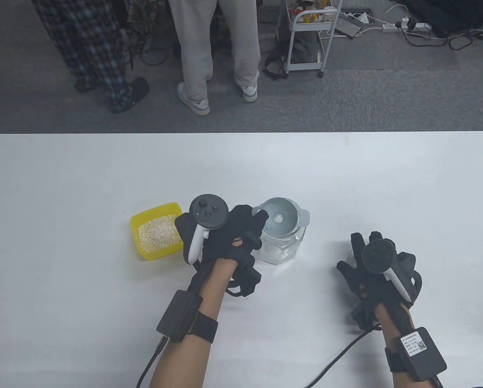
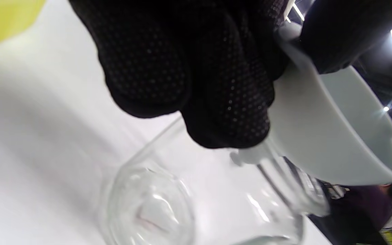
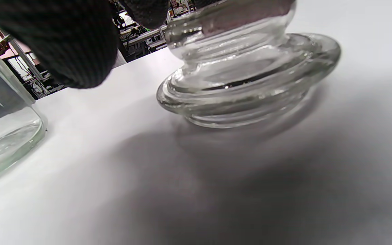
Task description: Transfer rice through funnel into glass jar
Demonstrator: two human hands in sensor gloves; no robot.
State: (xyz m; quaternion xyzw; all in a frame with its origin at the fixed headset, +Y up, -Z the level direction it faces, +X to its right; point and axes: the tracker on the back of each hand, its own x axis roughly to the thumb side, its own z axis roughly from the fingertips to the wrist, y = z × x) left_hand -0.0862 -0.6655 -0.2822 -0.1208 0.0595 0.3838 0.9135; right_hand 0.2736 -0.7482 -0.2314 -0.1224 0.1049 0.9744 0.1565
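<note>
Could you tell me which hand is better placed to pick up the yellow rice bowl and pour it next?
Probably the left hand: it sits between the yellow bowl and the funnel, though it now holds the funnel's rim. The right hand is across the table, over the glass lid.

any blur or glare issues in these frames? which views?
Table view: sharp, evenly lit, soft shadows. Left wrist view: motion-smeared glass jar, left hand blocks much of the frame, ceiling lights flare top right behind the funnel. Right wrist view: glass lid fairly sharp with highlights, broad dark shadow on the table.
</note>
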